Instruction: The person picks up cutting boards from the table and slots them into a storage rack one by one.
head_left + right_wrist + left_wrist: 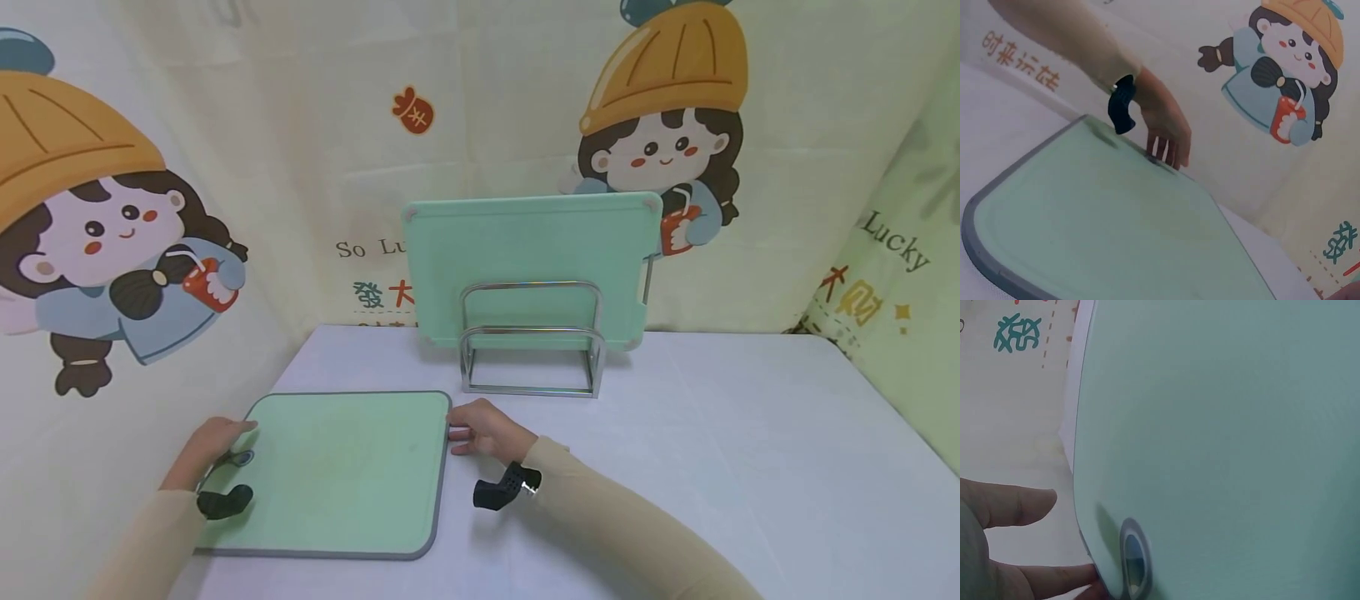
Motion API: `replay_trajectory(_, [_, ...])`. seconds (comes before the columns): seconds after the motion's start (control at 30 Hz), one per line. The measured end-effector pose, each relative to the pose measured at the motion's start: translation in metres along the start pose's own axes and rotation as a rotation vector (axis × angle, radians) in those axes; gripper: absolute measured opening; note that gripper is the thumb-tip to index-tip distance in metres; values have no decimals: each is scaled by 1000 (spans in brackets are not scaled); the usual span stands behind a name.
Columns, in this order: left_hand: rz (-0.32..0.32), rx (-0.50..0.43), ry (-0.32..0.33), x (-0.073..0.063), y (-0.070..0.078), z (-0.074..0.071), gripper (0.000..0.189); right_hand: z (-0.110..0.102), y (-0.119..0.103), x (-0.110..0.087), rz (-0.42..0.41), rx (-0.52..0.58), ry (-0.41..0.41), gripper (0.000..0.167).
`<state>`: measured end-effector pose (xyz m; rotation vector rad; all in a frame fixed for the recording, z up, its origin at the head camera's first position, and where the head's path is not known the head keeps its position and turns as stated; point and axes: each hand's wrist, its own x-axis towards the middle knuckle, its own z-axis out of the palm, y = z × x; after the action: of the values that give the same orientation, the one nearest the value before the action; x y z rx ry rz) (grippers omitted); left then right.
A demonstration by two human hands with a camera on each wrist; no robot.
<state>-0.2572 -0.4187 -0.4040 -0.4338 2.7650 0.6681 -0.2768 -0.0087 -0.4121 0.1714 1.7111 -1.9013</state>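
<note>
Closest in, two beige sleeves (630, 521) ran forward to the hands, with black wrist mounts (498, 487) just behind the fingers. The left hand (212, 446) was unclenched, its thumb stretched out apart from the other fingers, whose straight tips touched the near-side rim at the board's left edge. The right hand (491, 429) was loosely bent and spread, its foremost fingertips at the opposite edge, near the far right corner; whether they pressed on that edge could not be told. Between the two sets of fingers, the pale green cutting board (337, 475) with a grey border lay on the white tablecloth (720, 433), and a grey-lined oval handle hole (1135, 559) sat just beside the left fingertips. Beyond the right fingers and a little to their right stood a chrome wire rack (531, 389), well apart from them. A second green cutting board (525, 250) stood upright behind the rack's front bars. Farthest from the fingers hung a pale cloth backdrop (510, 83), printed with cartoon figures (663, 75) in orange knit caps, one beyond each hand, and a small red pouch (413, 110) between them.
</note>
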Motion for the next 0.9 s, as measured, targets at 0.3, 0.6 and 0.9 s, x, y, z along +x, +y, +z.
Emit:
replay_trajectory(0.3, [-30, -10, 17, -1, 4, -1, 70, 3, -5, -1, 46, -54, 9, 8])
replay_trajectory(0.6, [-98, -107, 65, -2, 7, -2, 68, 5, -7, 0, 46, -97, 22, 9])
replay_trajectory(0.9, [-148, -275, 54, 18, -18, 5, 60, 5, -2, -2, 24, -65, 6, 12])
